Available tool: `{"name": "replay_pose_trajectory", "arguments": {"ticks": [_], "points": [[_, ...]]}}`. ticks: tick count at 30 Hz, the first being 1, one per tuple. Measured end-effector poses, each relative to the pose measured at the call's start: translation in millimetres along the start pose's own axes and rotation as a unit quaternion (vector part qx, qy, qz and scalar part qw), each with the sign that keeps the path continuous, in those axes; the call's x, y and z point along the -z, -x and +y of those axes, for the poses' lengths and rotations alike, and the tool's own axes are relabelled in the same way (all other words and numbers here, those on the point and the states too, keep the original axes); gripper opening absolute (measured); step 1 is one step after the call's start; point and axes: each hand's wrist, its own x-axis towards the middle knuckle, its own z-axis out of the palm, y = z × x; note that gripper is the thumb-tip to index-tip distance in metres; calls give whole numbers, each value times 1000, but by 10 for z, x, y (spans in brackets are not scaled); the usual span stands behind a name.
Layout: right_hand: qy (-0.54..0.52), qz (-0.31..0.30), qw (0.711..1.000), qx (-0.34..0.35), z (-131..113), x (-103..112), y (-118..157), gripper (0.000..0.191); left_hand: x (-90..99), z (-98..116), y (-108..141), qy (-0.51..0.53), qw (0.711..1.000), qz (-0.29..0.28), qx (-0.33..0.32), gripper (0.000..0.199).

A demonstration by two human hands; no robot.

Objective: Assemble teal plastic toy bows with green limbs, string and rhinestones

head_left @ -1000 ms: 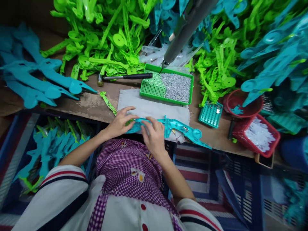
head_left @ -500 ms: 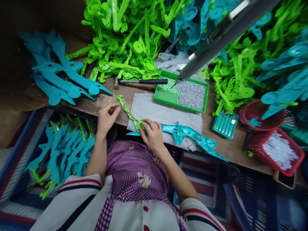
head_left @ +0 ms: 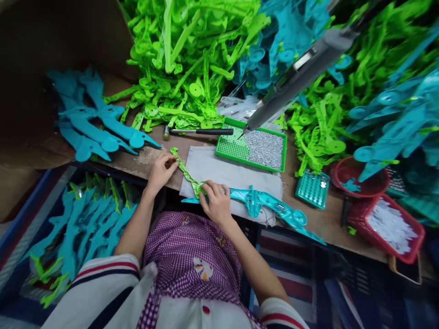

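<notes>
A lime-green plastic arm [head_left: 186, 172] lies slanted at the edge of the bench, its lower end against a long blue plastic shell [head_left: 252, 198] with a thin wire inside. My left hand [head_left: 162, 172] is closed, thumb and forefinger pinching at the arm's upper part. Over the joint of the green and blue pieces, my right hand [head_left: 216, 201] curls its fingers and grips the arm's lower end. The knuckles hide part of that joint. A pale cloth [head_left: 202, 160] lies beneath the pieces.
Behind the cloth, a green tray [head_left: 284, 153] holds small screws, with an electric screwdriver [head_left: 295, 75] hanging above it. A hammer [head_left: 216, 131] lies to its left. Green parts [head_left: 195, 89] are heaped behind. Blue shells [head_left: 103, 123] lie left; a red basket [head_left: 363, 224] stands right.
My left hand has moved in to the green arm, its fingertips now at the arm's upper part. My right hand keeps its place on the joint. The camera view has shifted slightly.
</notes>
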Motion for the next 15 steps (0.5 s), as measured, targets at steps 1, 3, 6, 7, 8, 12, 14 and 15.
{"name": "replay_pose_trajectory", "arguments": {"ticks": [1,3,6,7,8,12,14,15], "points": [[-8,3,1000,4,-7,20,13,27,14,12,-26,-9,1000,-2,-9,15],[-33,15,999,9,5,113,32,31,43,60,-122,-30,999,8,-33,17],[-66,82,994,-22,185,402,-49,34,58,135,-289,-61,994,41,-76,20],[-72,113,990,-46,310,527,-128,33,50,142,-320,-69,993,50,-86,20],[-75,142,984,-72,470,657,-236,31,34,136,-331,-76,991,57,-91,21],[-54,129,974,-177,1311,1052,-856,26,-45,6,-185,-97,989,87,-67,25],[-12,96,973,-209,1669,1101,-1176,25,-62,-70,-83,-94,988,109,-48,26],[-8,90,974,-206,1794,1086,-1320,26,-63,-99,-49,-89,988,123,-41,26]]}}
